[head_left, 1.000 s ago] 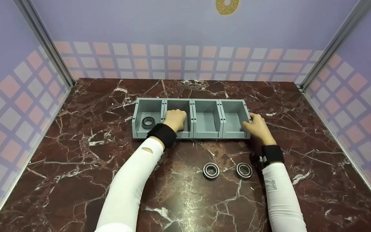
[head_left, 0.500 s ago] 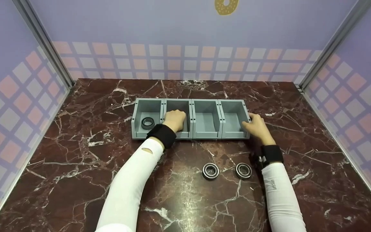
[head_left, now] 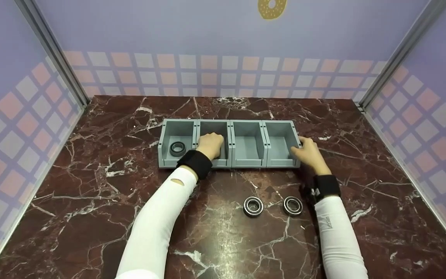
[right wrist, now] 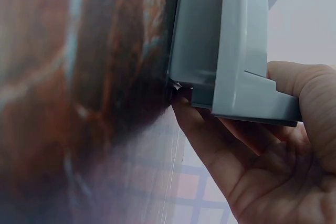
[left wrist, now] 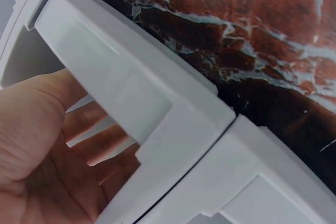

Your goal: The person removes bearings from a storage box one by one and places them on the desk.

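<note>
Unmoved since the earlier frame, the left hand (head_left: 210, 145) reaches into the second bin from the left (head_left: 214, 164), its grasp too hidden to tell, while the right hand (head_left: 309, 152) pinches the outer wall of the rightmost bin (head_left: 281, 163), thumb inside, fingers outside. Beside the left hand, one bearing (head_left: 172, 149) lies in the leftmost bin (head_left: 178, 162); nearer the person, a second bearing (head_left: 246, 207) and a third bearing (head_left: 286, 206) lie apart on the marble table (head_left: 242, 252).
</note>
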Demonstrator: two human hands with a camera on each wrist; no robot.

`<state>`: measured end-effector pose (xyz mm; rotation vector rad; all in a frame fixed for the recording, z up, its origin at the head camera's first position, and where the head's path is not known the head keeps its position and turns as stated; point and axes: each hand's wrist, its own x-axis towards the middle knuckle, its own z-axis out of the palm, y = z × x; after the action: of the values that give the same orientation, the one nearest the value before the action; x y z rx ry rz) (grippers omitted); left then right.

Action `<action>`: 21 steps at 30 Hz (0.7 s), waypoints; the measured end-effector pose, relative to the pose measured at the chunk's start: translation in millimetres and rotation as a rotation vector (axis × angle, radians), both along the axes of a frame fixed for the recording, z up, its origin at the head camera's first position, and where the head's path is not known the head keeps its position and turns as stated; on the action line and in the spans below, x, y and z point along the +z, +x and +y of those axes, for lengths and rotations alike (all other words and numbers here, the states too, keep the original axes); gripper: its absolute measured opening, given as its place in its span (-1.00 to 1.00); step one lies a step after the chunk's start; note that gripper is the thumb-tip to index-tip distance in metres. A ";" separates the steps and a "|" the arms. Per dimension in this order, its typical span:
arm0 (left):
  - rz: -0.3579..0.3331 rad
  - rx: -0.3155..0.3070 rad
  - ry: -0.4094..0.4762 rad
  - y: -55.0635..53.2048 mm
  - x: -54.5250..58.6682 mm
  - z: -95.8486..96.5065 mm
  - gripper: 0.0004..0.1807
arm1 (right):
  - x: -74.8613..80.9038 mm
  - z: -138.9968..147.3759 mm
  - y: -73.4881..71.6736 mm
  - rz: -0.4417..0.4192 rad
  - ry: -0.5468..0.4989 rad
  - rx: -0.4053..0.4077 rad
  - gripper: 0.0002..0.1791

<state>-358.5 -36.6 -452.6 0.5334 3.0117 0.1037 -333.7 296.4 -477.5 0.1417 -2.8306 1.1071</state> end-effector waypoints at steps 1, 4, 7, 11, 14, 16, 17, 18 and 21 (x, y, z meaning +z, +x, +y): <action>-0.001 -0.002 0.005 0.0 -0.1 -0.1 -0.80 | -0.1 0.0 0.0 0.002 0.001 0.000 -0.51; -0.031 0.007 0.009 6.2 8.2 0.3 -0.78 | 0.0 -0.2 0.2 0.005 -0.002 0.001 -0.52; -0.035 0.009 0.006 7.6 9.4 0.8 -0.78 | -0.3 0.2 0.0 0.008 -0.003 -0.001 -0.53; -0.032 0.015 0.008 8.6 10.6 1.5 -0.79 | -0.8 0.1 -0.4 0.013 -0.005 0.003 -0.52; -0.035 0.017 0.010 9.3 11.2 1.1 -0.79 | -0.8 -0.3 -0.5 0.013 -0.010 0.007 -0.52; -0.036 0.016 0.011 10.0 11.6 0.5 -0.79 | -0.8 -0.2 -0.6 0.012 -0.009 0.006 -0.51; -0.032 0.014 0.013 10.2 11.7 0.2 -0.79 | -0.6 -0.1 -1.0 0.012 -0.009 0.006 -0.52; -0.029 0.012 0.014 10.5 11.7 0.0 -0.79 | -0.6 -0.1 -1.0 0.010 -0.009 0.004 -0.52; -0.014 0.004 0.021 11.4 11.7 -0.8 -0.79 | -0.6 0.1 -0.6 -0.001 -0.010 0.001 -0.52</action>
<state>-347.1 -37.4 -440.9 0.5257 3.0014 0.1392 -334.3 296.6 -478.0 0.1417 -2.8251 1.1222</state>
